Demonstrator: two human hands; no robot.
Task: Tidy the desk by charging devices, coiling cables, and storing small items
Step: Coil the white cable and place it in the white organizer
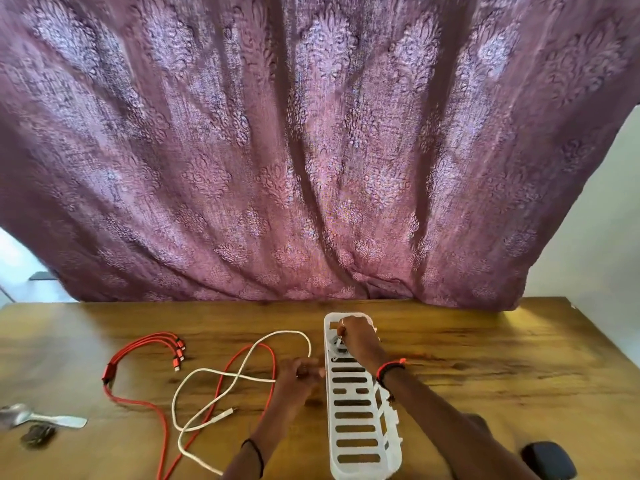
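Reaching into the far end of a white slotted basket (pixel 363 441) with the right hand (pixel 356 337), fingertips curled down and pinching a small grey round piece (pixel 337 346) just above the basket floor. Cannot tell what that piece is. Wooden desk (pixel 485 358) showing through the slots along the rest of the floor. Lying lengthwise, near to far, right of centre, with the near end close to the desk's near edge. Left hand (pixel 298 374) down just beside the basket's left wall, fingers curled in and blurred; cannot tell whether closed on anything, with the white cable (pixel 291 331) looping right up to it. Open wood to the right of the basket, out to the right edge, plus a strip along the far edge beneath a purple patterned curtain (pixel 311 150). Crowding the left half: that white cable in loose loops, crossing a red multi-head cable (pixel 108 370) with its plugs fanned toward the far left. Farther left, by the edge, a metal spoon (pixel 41 419) just beside a small dark blurred thing (pixel 36 436). Sitting at the near right, a dark rounded case (pixel 549 460), just right of the right forearm.
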